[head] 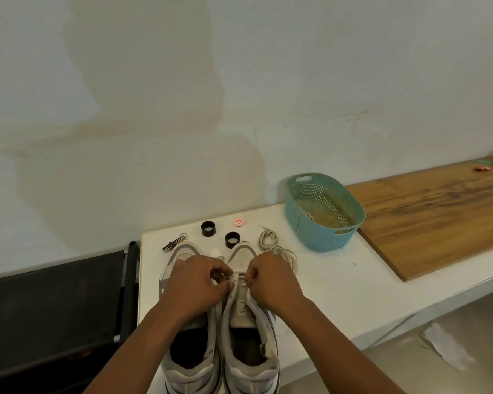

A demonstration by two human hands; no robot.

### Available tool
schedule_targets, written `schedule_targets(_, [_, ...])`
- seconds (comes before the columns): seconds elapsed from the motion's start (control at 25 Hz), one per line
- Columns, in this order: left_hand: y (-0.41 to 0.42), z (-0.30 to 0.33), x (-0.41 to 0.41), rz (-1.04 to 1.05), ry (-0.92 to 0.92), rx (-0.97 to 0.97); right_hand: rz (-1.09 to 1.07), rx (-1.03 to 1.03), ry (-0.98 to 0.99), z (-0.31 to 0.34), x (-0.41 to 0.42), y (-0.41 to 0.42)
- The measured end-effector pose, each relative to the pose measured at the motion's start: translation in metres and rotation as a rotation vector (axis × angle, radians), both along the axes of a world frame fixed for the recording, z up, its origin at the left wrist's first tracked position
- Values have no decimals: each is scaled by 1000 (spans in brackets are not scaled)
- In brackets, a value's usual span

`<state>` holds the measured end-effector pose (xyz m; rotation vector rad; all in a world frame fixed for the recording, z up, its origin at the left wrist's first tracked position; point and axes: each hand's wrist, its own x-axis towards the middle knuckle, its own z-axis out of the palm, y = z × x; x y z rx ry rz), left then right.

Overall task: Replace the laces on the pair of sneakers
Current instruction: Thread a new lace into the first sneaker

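Now Threading the Lace at the Toe End of the Right Sneaker

I am working on the right sneaker (249, 317), which is standing beside the left sneaker (188, 322) at the near edge of the white tabletop (339, 285). My left hand (195, 282) and right hand (271, 280) are both pinching the white lace (239, 275) across the lowest eyelets, fingers closed on it, the 2 hands close together but not touching. More loose laces (271, 240) are lying just beyond the toes, near the teal basket (325, 211). As I judge it, the lacing is only beginning. The risk I am weighing is uneven ends: pulling harder on 1 side could drag the lace through, or the tip could fray and jam in an eyelet. The heels are overhanging the edge, so a hard tug could tip a shoe off.
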<state>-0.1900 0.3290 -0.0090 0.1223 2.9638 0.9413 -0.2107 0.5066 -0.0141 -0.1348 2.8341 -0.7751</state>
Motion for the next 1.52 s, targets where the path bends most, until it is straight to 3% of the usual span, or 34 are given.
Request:
schedule_targets(0.68, [-1, -4, -1, -1, -17, 38, -394, -233, -57, -11, 10, -17])
schedule_targets(1.12, [-1, -5, -2, -11, -23, 40, -291, -309, -33, -17, 9, -14])
schedule_targets(1.28, [-1, -7, -3, -3, -44, 42, -283, -267, 3, -19, 9, -16])
schedule_targets(1.52, [9, -7, -1, 69, 7, -22, -92, -176, -14, -8, -2, -8])
